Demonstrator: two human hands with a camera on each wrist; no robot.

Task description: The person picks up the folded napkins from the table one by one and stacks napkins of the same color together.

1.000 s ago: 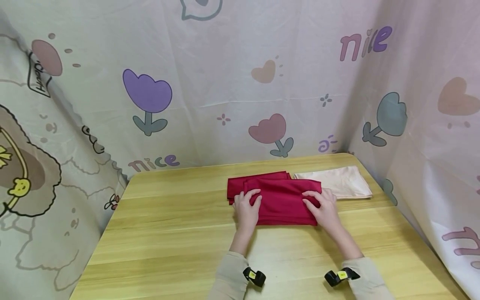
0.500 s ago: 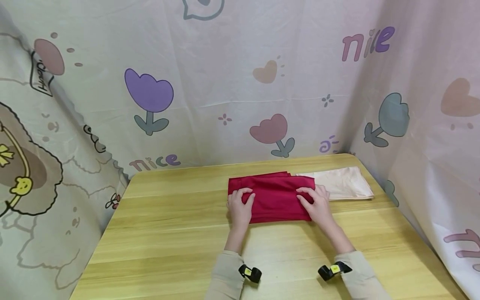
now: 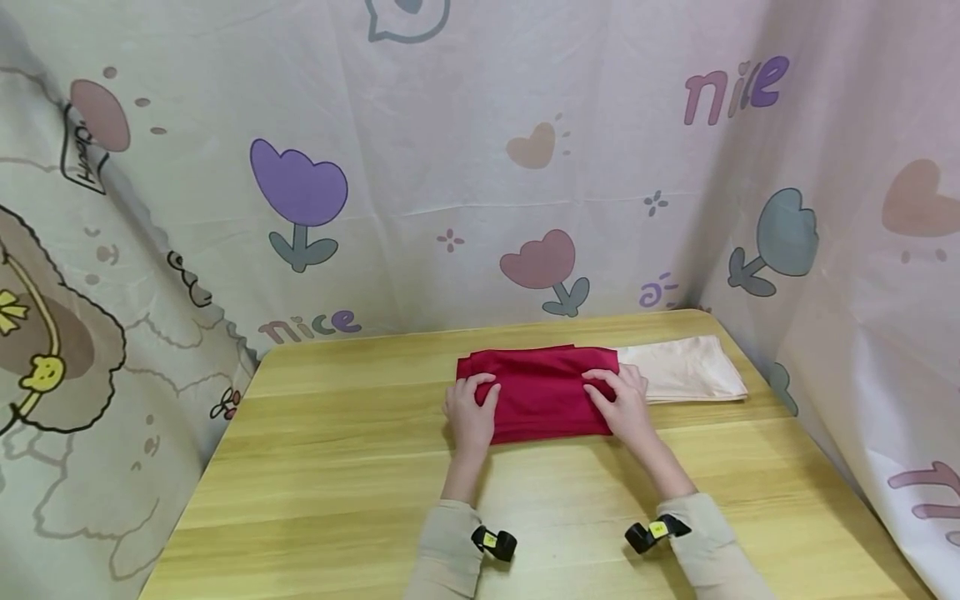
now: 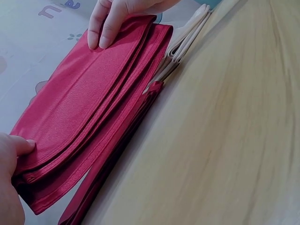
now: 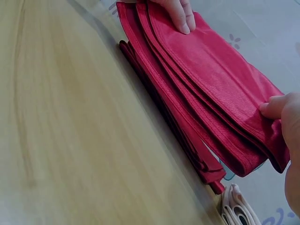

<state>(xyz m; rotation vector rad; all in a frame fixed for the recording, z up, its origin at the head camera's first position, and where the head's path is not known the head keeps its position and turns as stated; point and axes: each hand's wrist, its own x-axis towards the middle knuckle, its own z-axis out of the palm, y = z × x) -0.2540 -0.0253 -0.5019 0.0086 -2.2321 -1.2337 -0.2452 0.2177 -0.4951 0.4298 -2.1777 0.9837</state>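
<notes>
A folded red cloth [image 3: 551, 396] is held by its two ends between my hands. My left hand [image 3: 471, 417] pinches its left end, thumb on the top face. At the right end, my right hand [image 3: 627, 407] grips it in the same way. Both wrist views show several layers in this bundle, raised a little and tilted. Below it lies a second folded red cloth [image 4: 91, 192], resting on the table; in the head view only its far and left edges [image 3: 463, 367] show. A folded cream cloth [image 3: 686, 369] lies just right of the red ones, partly behind my right hand.
The light wooden table [image 3: 337, 450] has its back edge close behind the cloths. A printed fabric curtain [image 3: 420, 150] hangs behind the table and along both sides. Black wrist cameras [image 3: 495, 543] sit on both sleeves.
Both hands have carried the held red cloth to the left and slightly back, so it covers more of the lower red cloth. More of the cream cloth's left part is exposed.
</notes>
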